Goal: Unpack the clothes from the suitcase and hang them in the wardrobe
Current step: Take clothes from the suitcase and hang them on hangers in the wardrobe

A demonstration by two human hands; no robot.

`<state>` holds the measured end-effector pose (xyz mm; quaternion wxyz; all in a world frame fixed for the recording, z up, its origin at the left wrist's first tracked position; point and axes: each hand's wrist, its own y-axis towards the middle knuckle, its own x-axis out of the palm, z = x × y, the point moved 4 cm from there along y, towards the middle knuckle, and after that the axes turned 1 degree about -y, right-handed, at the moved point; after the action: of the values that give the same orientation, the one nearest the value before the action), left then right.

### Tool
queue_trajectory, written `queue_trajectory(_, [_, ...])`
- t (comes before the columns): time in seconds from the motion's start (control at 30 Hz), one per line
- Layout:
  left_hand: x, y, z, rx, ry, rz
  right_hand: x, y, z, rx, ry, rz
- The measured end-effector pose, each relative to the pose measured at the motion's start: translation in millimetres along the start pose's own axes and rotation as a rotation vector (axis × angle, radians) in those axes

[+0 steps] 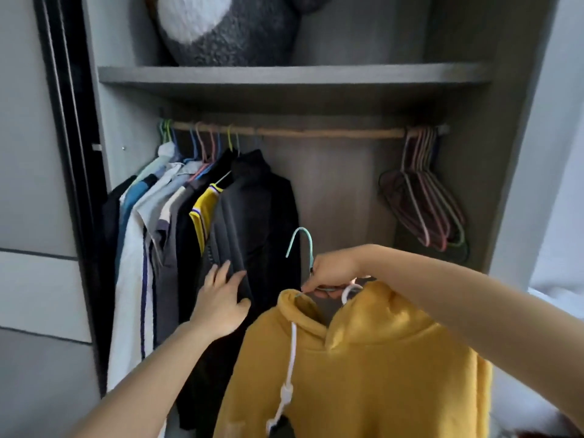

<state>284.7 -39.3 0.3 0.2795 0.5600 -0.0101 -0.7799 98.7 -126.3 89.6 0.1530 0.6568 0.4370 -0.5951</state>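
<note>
head | left grip (221, 303) spread flat on dark jacket (252, 213) | right grip (331, 270) pinching hanger (305, 237) — yellow hoodie (363, 365) hung

I carry a single wide-angle camera on my head. It faces forward and a little down, straight into the wardrobe (474, 172) from close by: the shelf (294, 74) lies near the top, the rail (316, 133) across the middle, my arms enter from the bottom edge.
</note>
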Motion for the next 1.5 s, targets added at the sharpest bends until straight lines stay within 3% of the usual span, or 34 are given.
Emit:
queue_trajectory(0.17, [-46.8, 60.8, 15.1, 0.058, 0.222, 0.178, -57.0, 19.9, 28.9, 0.164, -0.117, 0.196])
queue_trajectory(0.3, [-72.9, 100.7, 19.6, 0.042, 0.275, 0.263, -117.5, 28.9, 35.7, 0.153, -0.109, 0.445])
queue_trajectory(0.47, [-85.4, 145.4, 16.9, -0.039, 0.287, 0.238, -182.8, 52.3, 38.7, 0.166, -0.066, 0.754])
queue_trajectory(0.67, [-89.5, 186.9, -2.8, 0.117, 0.185, 0.24, -238.2, 105.7, 41.9, 0.152, 0.083, 0.964])
queue_trajectory(0.83, [-78.6, 193.6, -16.7, 0.139, 0.192, 0.313, -264.6, 149.1, 35.9, 0.134, 0.118, 0.94])
queue_trajectory(1.07, [-74.1, 191.5, -22.8, 0.117, 0.102, 0.387, -245.7, 226.9, 27.5, 0.104, 0.164, 0.826])
queue_trajectory(1.5, [-65.0, 187.0, -25.3, 0.017, 0.089, 0.385, -230.1, 274.7, -18.7, 0.038, 0.299, 0.803])
